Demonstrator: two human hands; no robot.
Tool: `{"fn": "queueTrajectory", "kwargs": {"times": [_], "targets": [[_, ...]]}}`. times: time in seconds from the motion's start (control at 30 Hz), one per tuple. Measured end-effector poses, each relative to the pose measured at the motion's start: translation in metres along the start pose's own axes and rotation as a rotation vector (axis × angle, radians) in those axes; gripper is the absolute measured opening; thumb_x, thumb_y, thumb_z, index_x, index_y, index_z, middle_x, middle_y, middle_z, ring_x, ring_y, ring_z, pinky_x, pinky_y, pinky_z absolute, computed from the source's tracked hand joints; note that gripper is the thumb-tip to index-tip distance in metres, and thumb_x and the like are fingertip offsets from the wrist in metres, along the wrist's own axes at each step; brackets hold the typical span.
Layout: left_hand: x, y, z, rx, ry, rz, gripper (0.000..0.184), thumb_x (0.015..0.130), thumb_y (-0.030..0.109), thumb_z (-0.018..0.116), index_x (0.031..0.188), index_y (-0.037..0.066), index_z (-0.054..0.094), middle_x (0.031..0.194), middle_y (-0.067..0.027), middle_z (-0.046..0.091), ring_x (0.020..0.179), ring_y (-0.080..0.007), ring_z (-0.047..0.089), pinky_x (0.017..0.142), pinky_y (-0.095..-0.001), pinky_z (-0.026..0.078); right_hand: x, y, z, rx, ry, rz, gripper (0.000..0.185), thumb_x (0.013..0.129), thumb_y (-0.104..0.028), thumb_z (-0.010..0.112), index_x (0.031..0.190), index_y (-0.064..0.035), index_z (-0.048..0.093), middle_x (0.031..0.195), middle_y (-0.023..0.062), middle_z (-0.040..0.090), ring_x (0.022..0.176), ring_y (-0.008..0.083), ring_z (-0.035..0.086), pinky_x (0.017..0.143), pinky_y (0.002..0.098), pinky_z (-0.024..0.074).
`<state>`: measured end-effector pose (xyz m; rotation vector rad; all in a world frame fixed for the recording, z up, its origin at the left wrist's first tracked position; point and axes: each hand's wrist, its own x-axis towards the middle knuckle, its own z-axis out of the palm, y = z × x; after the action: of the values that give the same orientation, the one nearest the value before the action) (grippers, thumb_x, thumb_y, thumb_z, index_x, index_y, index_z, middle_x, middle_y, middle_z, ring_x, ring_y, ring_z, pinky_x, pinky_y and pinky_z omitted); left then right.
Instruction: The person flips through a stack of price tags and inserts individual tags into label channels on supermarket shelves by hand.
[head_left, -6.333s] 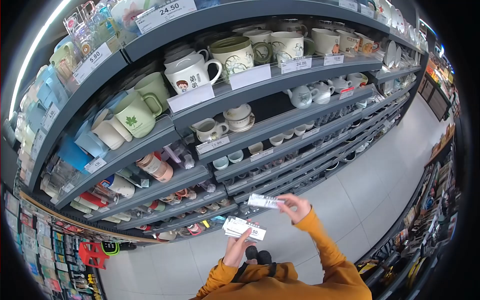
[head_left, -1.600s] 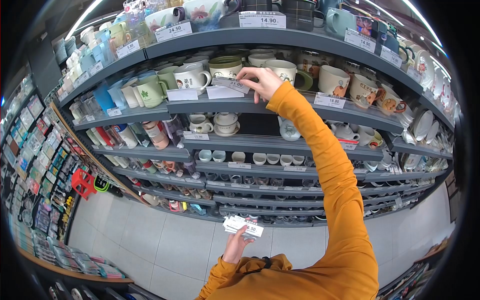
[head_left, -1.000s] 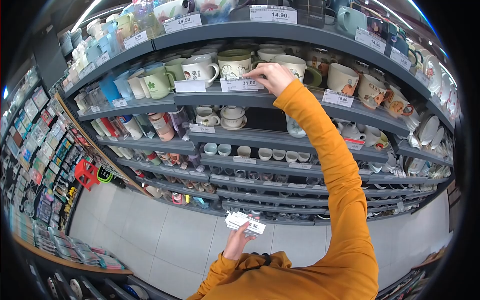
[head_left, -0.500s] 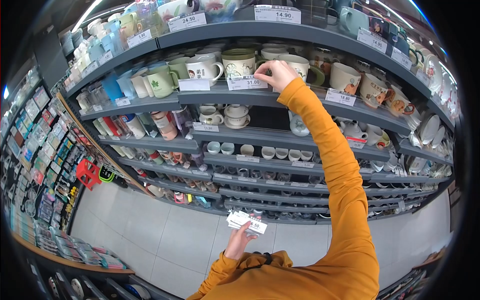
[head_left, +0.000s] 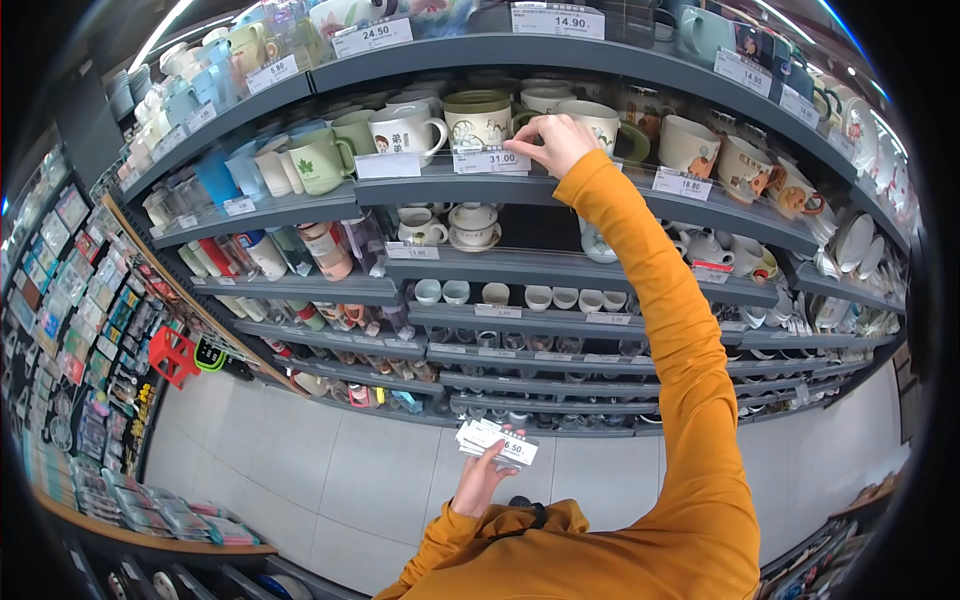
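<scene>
My right hand (head_left: pixel 560 143) reaches up to the mug shelf, its thumb and index finger pinched at the upper right corner of the 31.00 price tag (head_left: pixel 492 160). That tag sits along the shelf edge, in front of a green-and-cream mug (head_left: pixel 478 118). A blank white tag (head_left: pixel 388 165) is beside it on the left, below a white mug with dark characters (head_left: pixel 402 132). Low down, over the floor, my left hand (head_left: pixel 480 484) is closed around a fanned stack of printed price tags (head_left: pixel 498 443); the top one's price ends in 6.50.
Mugs and cups line the curved grey shelves (head_left: pixel 450 195), with tags along their edges. A green maple-leaf mug (head_left: pixel 318 160) and bear-patterned mugs (head_left: pixel 690 147) stand near the front. Red stool-like item (head_left: pixel 174 357) sits on the tiled floor (head_left: pixel 370 490) at left, by a rack of packets.
The view has shifted slightly. My right fingers have edged a little left against the 31.00 tag's corner. My left hand keeps the same hold on the stack.
</scene>
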<state>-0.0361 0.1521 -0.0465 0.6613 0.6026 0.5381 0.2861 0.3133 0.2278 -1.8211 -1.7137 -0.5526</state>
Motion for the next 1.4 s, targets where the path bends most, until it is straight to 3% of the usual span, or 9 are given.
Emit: {"fn": "queueTrajectory", "kwargs": {"times": [0.27, 0.4, 0.5, 0.57, 0.67, 0.77, 0.93, 0.97, 1.4], "targets": [[-0.005, 0.019, -0.015, 0.032, -0.051, -0.033, 0.038, 0.096, 0.020, 0.051, 0.131, 0.008, 0.047, 0.126, -0.0087, 0.059, 0.102, -0.0140, 0.059, 0.073, -0.0272, 0.047, -0.028, -0.020, 0.005, -0.181, 0.141, -0.090, 0.028, 0.090, -0.036, 0.061, 0.096, -0.0110, 0.073, 0.091, 0.0028, 0.064, 0.074, 0.0260, 0.063, 0.063, 0.0378, 0.0495], [-0.001, 0.053, -0.019, 0.093, -0.143, 0.017, 0.040, 0.096, 0.019, 0.051, 0.134, 0.007, 0.044, 0.127, -0.0110, 0.058, 0.101, -0.0160, 0.062, 0.067, -0.0265, 0.049, -0.094, -0.087, -0.021, 0.250, 0.261, 0.080, 0.019, 0.088, -0.023, 0.065, 0.096, -0.0061, 0.071, 0.087, 0.0059, 0.064, 0.069, 0.0197, 0.063, 0.058, 0.0306, 0.0479], [0.000, 0.084, -0.017, 0.132, -0.146, 0.152, 0.040, 0.097, 0.015, 0.051, 0.135, 0.003, 0.043, 0.125, -0.0128, 0.060, 0.097, -0.0161, 0.064, 0.061, -0.0256, 0.051, -0.173, -0.129, 0.002, 0.693, 0.086, 0.211, 0.016, 0.087, -0.013, 0.066, 0.099, -0.0035, 0.070, 0.085, 0.0062, 0.065, 0.068, 0.0104, 0.059, 0.057, 0.0249, 0.0441], [0.000, 0.102, -0.013, 0.156, -0.107, 0.240, 0.039, 0.096, 0.014, 0.054, 0.132, 0.002, 0.045, 0.119, -0.0122, 0.063, 0.092, -0.0150, 0.064, 0.059, -0.0255, 0.050, -0.213, -0.161, 0.013, 0.860, -0.052, 0.411, 0.019, 0.086, -0.009, 0.065, 0.103, -0.0019, 0.069, 0.085, 0.0047, 0.065, 0.078, 0.0102, 0.061, 0.065, 0.0229, 0.0459], [-0.005, 0.125, -0.006, 0.165, -0.040, 0.361, 0.028, 0.093, 0.009, 0.059, 0.120, 0.000, 0.054, 0.105, -0.0087, 0.066, 0.080, -0.0113, 0.063, 0.052, -0.0236, 0.047, -0.241, -0.204, 0.019, 0.912, -0.060, 0.520, 0.021, 0.081, -0.004, 0.069, 0.102, -0.0009, 0.069, 0.089, 0.0039, 0.062, 0.074, 0.0084, 0.057, 0.064, 0.0219, 0.0453], [-0.009, 0.134, -0.013, 0.167, -0.064, 0.378, 0.020, 0.092, 0.008, 0.060, 0.111, 0.001, 0.059, 0.098, -0.0070, 0.066, 0.075, -0.0096, 0.062, 0.049, -0.0226, 0.045, -0.251, -0.227, 0.027, 0.925, 0.104, 0.606, 0.026, 0.075, 0.001, 0.074, 0.100, -0.0007, 0.068, 0.091, 0.0043, 0.060, 0.072, 0.0067, 0.055, 0.061, 0.0192, 0.0443], [-0.023, 0.139, -0.027, 0.153, -0.100, 0.360, 0.018, 0.092, 0.007, 0.061, 0.109, 0.001, 0.060, 0.095, -0.0067, 0.066, 0.073, -0.0096, 0.062, 0.048, -0.0225, 0.045, -0.252, -0.248, 0.031, 0.940, 0.150, 0.665, 0.023, 0.077, 0.003, 0.074, 0.099, 0.0012, 0.067, 0.085, 0.0035, 0.063, 0.075, 0.0074, 0.059, 0.065, 0.0199, 0.0464], [-0.025, 0.139, -0.029, 0.150, -0.103, 0.358, 0.018, 0.092, 0.007, 0.061, 0.108, 0.001, 0.060, 0.095, -0.0068, 0.066, 0.074, -0.0099, 0.062, 0.048, -0.0227, 0.046, -0.253, -0.250, 0.035, 0.959, 0.199, 0.651, 0.023, 0.076, 0.000, 0.075, 0.099, -0.0004, 0.069, 0.081, 0.0022, 0.063, 0.066, 0.0051, 0.057, 0.059, 0.0178, 0.0445], [-0.047, 0.145, -0.043, 0.055, -0.218, 0.299, 0.026, 0.096, 0.014, 0.055, 0.118, -0.001, 0.055, 0.106, -0.0121, 0.065, 0.087, -0.0173, 0.065, 0.062, -0.0298, 0.055, -0.248, -0.270, 0.027, 0.887, 0.182, 0.635, 0.026, 0.078, -0.003, 0.074, 0.103, -0.0007, 0.069, 0.088, 0.0036, 0.063, 0.067, 0.0056, 0.057, 0.059, 0.0181, 0.0440]]}}
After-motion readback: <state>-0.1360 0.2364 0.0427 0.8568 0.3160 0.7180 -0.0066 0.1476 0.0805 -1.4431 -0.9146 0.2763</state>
